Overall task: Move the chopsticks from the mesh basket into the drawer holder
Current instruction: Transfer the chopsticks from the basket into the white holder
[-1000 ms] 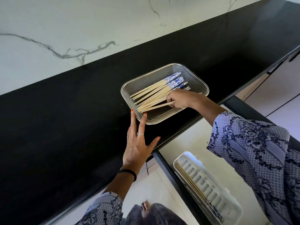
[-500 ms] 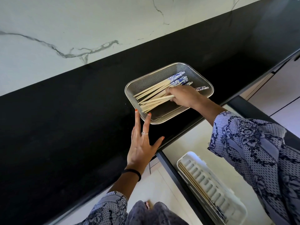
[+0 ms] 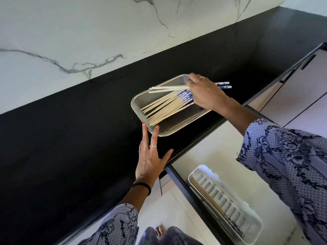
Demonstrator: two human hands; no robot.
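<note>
Overhead, slim wooden chopsticks [image 3: 169, 88], rectangular mesh basket [image 3: 178, 128]

The desk [image 3: 79, 138] is plain black, and the wall [image 3: 88, 32] behind it is white marble with grey veins. The mesh basket [image 3: 139, 98] is silvery metal. The chopsticks [image 3: 164, 107] are pale wood with blue-and-white patterned tops. The drawer holder [image 3: 230, 204] is white. Both sleeves [image 3: 286, 156] are light blue with a dark blue floral and dotted print. The left hand [image 3: 150, 160] has orange-red nails, a silver ring and a black wristband [image 3: 143, 185].
</note>
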